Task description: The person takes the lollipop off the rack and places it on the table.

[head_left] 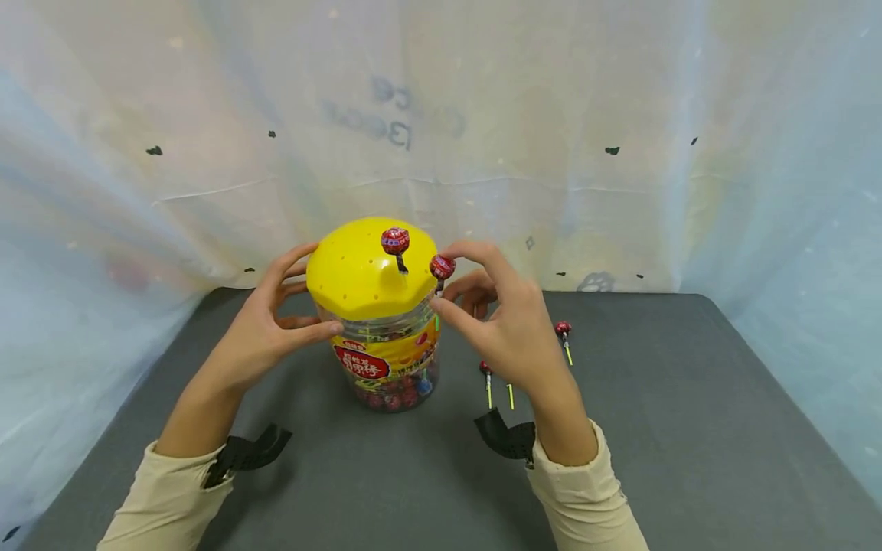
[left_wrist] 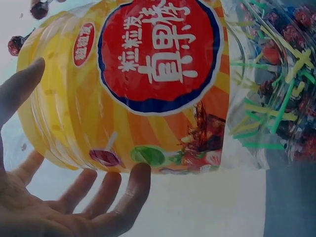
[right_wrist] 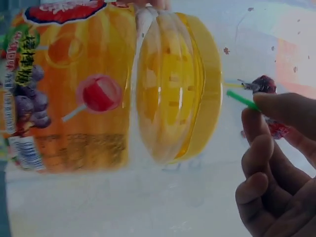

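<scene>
A clear jar of lollipops stands upright on the table under a domed yellow lid dotted with small holes. The left hand holds the jar near its top, thumb on the near side and fingers round the far left. One red-wrapped lollipop stands up from the lid. Just right of the lid, the right hand pinches a second red-wrapped lollipop between thumb and index finger. In the right wrist view, its green stick points toward the lid, a short way off.
Right of the jar lie a lollipop with a yellow stick, another lollipop, and a yellow stick partly hidden by the right hand. The dark grey table meets pale plastic sheeting behind. Black mounts sit at both wrists.
</scene>
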`<action>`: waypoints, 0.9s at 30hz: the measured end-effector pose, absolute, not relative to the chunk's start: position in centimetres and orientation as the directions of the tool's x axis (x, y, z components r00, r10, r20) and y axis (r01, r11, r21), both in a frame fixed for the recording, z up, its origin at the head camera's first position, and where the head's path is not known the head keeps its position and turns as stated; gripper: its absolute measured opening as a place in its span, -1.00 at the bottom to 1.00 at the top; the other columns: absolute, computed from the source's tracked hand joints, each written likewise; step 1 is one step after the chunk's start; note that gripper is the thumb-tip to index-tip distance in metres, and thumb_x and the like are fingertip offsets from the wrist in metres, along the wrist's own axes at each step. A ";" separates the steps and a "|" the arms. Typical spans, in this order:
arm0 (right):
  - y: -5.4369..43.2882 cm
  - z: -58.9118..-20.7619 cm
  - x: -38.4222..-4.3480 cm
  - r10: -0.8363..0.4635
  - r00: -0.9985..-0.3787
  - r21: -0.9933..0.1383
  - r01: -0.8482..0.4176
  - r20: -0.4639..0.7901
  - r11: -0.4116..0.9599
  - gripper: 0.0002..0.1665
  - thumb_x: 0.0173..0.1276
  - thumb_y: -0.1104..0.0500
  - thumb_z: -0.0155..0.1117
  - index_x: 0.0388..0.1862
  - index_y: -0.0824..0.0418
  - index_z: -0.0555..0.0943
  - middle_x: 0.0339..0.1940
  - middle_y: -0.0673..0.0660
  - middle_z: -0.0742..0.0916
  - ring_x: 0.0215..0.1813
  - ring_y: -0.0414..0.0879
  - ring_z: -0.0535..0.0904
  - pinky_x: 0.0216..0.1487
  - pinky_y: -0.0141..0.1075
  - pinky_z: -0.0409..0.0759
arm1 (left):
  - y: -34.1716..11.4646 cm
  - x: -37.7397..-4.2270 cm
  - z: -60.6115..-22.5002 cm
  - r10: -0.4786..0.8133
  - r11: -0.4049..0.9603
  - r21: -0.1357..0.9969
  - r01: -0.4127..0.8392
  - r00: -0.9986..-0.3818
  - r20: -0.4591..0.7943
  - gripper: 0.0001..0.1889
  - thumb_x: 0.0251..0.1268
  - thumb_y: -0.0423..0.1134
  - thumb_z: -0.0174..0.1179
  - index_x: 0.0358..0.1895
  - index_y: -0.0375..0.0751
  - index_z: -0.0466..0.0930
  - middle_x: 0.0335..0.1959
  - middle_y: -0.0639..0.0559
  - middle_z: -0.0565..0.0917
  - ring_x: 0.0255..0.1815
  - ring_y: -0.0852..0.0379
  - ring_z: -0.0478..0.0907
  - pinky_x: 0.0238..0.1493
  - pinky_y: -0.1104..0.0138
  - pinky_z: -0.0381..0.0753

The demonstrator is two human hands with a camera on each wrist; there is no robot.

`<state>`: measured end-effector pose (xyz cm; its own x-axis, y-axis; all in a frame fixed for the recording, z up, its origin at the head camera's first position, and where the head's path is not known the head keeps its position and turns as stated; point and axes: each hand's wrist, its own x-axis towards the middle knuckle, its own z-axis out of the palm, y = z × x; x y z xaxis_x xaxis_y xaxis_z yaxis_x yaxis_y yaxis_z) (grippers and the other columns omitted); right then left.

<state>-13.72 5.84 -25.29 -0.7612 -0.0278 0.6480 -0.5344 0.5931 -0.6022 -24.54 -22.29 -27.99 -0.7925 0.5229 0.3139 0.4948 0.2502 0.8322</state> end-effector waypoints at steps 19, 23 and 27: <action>15.7 -30.3 -9.5 -0.014 -0.939 -0.575 -0.222 0.343 0.787 -0.46 0.38 0.08 0.36 0.29 -0.08 0.42 -0.35 -0.13 0.75 -0.44 -0.31 0.58 -0.39 -0.36 0.52 | -21.9 -23.7 -27.4 0.509 0.210 0.910 0.356 -0.835 0.210 -0.04 0.29 -0.33 0.33 0.56 0.41 -0.08 0.49 -0.09 0.20 0.42 -0.03 0.17 -0.02 0.38 0.63; 18.2 -30.8 -8.6 0.002 -0.953 -0.547 -0.173 0.303 0.819 -0.45 0.39 0.07 0.35 0.31 -0.07 0.40 -0.34 -0.09 0.76 -0.44 -0.32 0.58 -0.42 -0.36 0.48 | -21.7 -23.6 -27.5 0.510 0.227 0.913 0.339 -0.840 0.186 -0.03 0.30 -0.27 0.33 0.56 0.44 -0.12 0.50 -0.07 0.21 0.45 -0.08 0.15 0.06 0.22 0.56; 19.6 -30.8 -8.5 0.034 -0.966 -0.558 -0.119 0.256 0.822 -0.42 0.39 0.05 0.35 0.33 -0.08 0.38 -0.32 -0.08 0.77 -0.39 -0.30 0.61 -0.39 -0.34 0.49 | -22.0 -23.4 -27.3 0.497 0.218 0.917 0.335 -0.847 0.191 -0.03 0.29 -0.29 0.33 0.56 0.43 -0.10 0.50 -0.08 0.15 0.46 -0.13 0.14 0.06 0.22 0.56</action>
<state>-8.55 19.63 -30.77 -0.9660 0.0344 0.2561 -0.1185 0.8217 -0.5575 -23.43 -21.96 -27.25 -0.8467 0.4965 0.1914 0.3350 0.2179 0.9167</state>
